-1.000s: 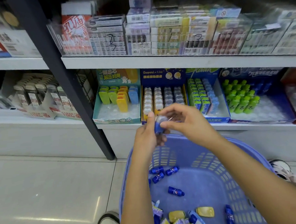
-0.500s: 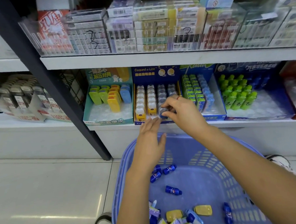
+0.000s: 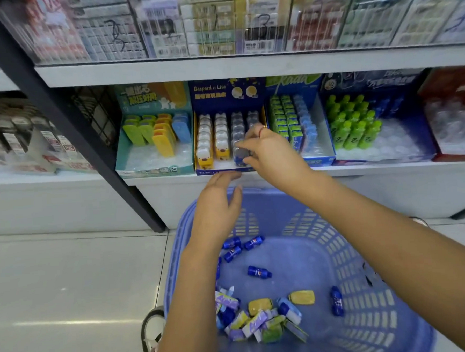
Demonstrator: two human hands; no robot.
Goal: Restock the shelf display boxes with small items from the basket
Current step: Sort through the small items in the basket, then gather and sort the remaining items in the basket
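1. Right hand (image 3: 274,154) — its fingers pinch a small item (image 3: 239,156), maybe blue, at the front of the blue box (image 3: 225,92).
2. Left hand (image 3: 218,206) hangs loose, holding nothing, above the basket (image 3: 367,303).

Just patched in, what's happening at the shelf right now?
A person is restocking. The right hand pinches a small item at the front of the dark-blue display box, in its third column from the left. The left hand hovers open and empty above the far rim of the blue basket, which holds loose blue bottles, yellow pieces and packets.
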